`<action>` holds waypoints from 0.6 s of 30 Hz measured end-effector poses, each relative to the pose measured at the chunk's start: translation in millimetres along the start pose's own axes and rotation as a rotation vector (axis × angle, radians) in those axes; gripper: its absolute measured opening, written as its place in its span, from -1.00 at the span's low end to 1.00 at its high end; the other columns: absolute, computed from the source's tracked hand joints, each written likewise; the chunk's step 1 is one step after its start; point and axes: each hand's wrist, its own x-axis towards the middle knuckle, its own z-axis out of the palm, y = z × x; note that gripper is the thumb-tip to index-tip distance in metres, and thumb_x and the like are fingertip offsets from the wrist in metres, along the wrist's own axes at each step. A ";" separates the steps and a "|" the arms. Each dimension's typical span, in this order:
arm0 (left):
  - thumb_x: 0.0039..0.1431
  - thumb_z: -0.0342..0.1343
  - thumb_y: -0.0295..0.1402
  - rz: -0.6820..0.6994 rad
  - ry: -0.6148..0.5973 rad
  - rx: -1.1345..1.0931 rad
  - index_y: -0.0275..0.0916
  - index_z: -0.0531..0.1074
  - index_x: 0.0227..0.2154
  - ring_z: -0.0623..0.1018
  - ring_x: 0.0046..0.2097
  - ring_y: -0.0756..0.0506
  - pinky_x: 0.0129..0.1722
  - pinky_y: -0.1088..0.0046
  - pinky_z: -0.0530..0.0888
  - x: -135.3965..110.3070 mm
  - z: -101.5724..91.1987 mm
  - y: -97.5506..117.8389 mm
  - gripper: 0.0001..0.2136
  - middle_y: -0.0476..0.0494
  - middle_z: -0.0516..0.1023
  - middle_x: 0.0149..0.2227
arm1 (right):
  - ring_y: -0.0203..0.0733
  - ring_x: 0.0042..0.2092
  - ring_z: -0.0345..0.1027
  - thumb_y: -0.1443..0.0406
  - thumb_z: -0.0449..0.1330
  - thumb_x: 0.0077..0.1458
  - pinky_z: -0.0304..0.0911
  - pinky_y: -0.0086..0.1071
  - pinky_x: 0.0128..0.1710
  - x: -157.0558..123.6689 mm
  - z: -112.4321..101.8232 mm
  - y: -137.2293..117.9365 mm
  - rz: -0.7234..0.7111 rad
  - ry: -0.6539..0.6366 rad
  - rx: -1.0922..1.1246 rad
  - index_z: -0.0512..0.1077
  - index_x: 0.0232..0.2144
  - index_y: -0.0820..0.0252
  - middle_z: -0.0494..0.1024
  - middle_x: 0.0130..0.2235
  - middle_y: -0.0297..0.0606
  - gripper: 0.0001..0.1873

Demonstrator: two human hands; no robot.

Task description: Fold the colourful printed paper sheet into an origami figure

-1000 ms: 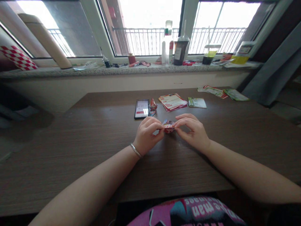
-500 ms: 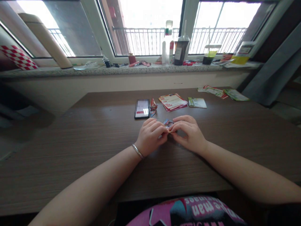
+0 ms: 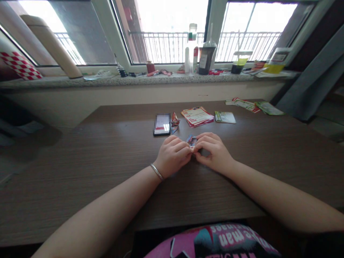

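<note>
Between my hands is a small piece of printed paper (image 3: 191, 140), blue and orange, partly covered by my fingers. My left hand (image 3: 174, 156), with a silver bangle on the wrist, pinches its near left edge. From the other side, my right hand (image 3: 213, 150) pinches the near right edge with thumb and fingertips. The fingertips of both hands nearly meet just above the table. Just beyond my left hand lie a phone (image 3: 162, 124) and a folded orange-and-blue paper piece (image 3: 175, 122).
Behind my hands a stack of printed cards (image 3: 197, 116) lies beside a smaller green-and-white card stack (image 3: 225, 117). More cards (image 3: 245, 105) are spread at the back right of the brown table (image 3: 88, 154). Bottles and a dark cup (image 3: 206, 59) stand on the window sill (image 3: 107, 82).
My right hand's fingers have shifted slightly left at the paper's near edge, and a little more of the print shows. My left hand stays in nearly the same place.
</note>
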 end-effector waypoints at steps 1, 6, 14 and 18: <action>0.18 0.04 -0.40 0.006 -0.004 0.000 -0.19 0.39 -0.41 0.40 -0.33 -0.01 -0.18 0.36 0.31 0.0 0.3 -0.3 -0.92 0.02 0.54 -0.36 | -0.18 -0.13 0.37 0.39 0.20 -0.02 0.22 -0.25 -0.04 0.0 0.1 0.1 0.004 -0.010 -0.001 0.43 -0.44 0.11 0.54 -0.35 -0.35 -0.92; 0.17 0.03 -0.42 0.042 0.005 -0.003 -0.18 0.40 -0.44 0.40 -0.33 -0.01 -0.16 0.35 0.31 -0.1 2.3 -1.6 -0.89 0.03 0.53 -0.40 | -0.18 -0.17 0.37 0.38 0.20 -0.03 0.22 -0.25 -0.07 -0.9 0.5 1.5 0.003 -0.064 -0.031 0.43 -0.44 0.12 0.54 -0.32 -0.32 -0.95; 0.15 0.05 -0.43 0.039 0.025 -0.014 -0.18 0.41 -0.45 0.40 -0.34 -0.01 -0.16 0.35 0.32 -0.1 3.0 -1.7 -0.90 0.04 0.54 -0.42 | -0.17 -0.16 0.35 0.37 0.19 0.00 0.18 -0.24 -0.07 -2.2 1.6 5.4 -0.019 -0.084 -0.097 0.42 -0.45 0.13 0.53 -0.32 -0.32 -0.96; 0.15 0.04 -0.43 0.042 0.039 -0.005 -0.18 0.39 -0.48 0.43 -0.33 0.00 -0.11 0.33 0.33 -0.6 3.2 -1.5 -0.88 0.04 0.53 -0.43 | -0.16 -0.17 0.34 0.37 0.18 -0.01 0.18 -0.25 -0.10 -3.2 3.2 10.5 -0.003 -0.117 -0.121 0.42 -0.46 0.14 0.53 -0.33 -0.31 -0.96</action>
